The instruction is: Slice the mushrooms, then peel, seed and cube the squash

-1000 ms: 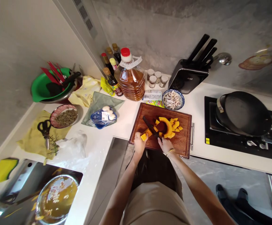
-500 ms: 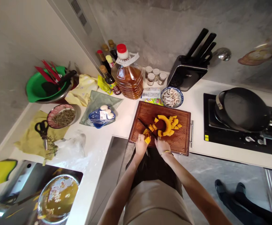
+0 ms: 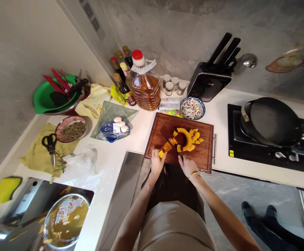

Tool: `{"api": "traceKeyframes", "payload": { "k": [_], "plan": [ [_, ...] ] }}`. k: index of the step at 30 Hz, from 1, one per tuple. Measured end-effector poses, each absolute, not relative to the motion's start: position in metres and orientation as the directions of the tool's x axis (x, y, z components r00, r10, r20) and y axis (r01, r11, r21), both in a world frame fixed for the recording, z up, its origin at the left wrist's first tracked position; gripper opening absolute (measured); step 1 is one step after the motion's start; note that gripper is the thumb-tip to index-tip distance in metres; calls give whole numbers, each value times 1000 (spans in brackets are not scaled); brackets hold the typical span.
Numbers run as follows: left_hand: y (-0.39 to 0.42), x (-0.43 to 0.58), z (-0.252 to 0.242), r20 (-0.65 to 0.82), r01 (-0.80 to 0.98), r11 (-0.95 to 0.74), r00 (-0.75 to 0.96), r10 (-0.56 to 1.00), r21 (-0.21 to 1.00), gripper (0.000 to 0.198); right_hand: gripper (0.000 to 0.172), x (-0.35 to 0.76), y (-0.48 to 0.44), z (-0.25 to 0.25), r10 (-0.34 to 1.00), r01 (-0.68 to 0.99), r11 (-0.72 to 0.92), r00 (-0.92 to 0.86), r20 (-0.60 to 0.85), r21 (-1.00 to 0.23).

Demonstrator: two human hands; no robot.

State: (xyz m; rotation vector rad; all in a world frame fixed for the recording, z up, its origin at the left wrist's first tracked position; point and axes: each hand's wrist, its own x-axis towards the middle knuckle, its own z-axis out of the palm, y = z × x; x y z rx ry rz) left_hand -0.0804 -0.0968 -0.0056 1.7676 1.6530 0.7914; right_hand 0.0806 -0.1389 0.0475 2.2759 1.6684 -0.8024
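Note:
My left hand (image 3: 157, 162) grips a piece of orange pumpkin (image 3: 167, 147) at the near edge of the wooden cutting board (image 3: 155, 130). My right hand (image 3: 188, 166) is closed round the handle of a dark knife (image 3: 164, 135). Its blade points away to the left and lies across the pumpkin by my left hand; how deep it sits I cannot tell. To the right of the blade lies a curved pumpkin slice (image 3: 188, 140). Several cut pumpkin chunks (image 3: 195, 135) are heaped beyond it.
Sliced mushrooms fill a bowl (image 3: 192, 108) behind the board. A knife block (image 3: 209, 83) and an oil jug (image 3: 145, 90) stand by the wall. Right is a pan (image 3: 271, 122) on the stove; left are scissors (image 3: 50, 143) and a sink basin (image 3: 66, 219). Another person's feet (image 3: 256, 212) show lower right.
My right hand has shifted slightly right and towards me with the knife. My left hand has moved a little left, and more of the pumpkin piece shows.

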Motion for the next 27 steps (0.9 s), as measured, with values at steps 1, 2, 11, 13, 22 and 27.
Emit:
{"api": "traceKeyframes", "payload": {
  "k": [1,2,11,13,22,27],
  "plan": [
    [-97,-79,-6,31,664,-55,48,998,746,26,45,79,-140,50,812,933,-335,215,-542,-131],
    [-97,-78,-7,35,677,-58,48,998,734,27,44,79,-141,52,806,936,-332,217,-550,-118],
    [-96,-81,-14,57,700,-143,145,988,700,29,43,71,-128,51,761,927,-350,197,-618,-136],
    [-95,-85,-17,56,689,-166,179,982,705,28,43,65,-120,41,765,924,-356,202,-612,-139],
    [-90,-102,-32,71,595,-73,27,997,801,25,43,85,-113,12,807,859,-434,237,-540,-272],
    [-86,-83,-32,76,582,-64,4,997,811,28,43,85,-121,39,834,896,-369,203,-514,-245]
  ]
}}
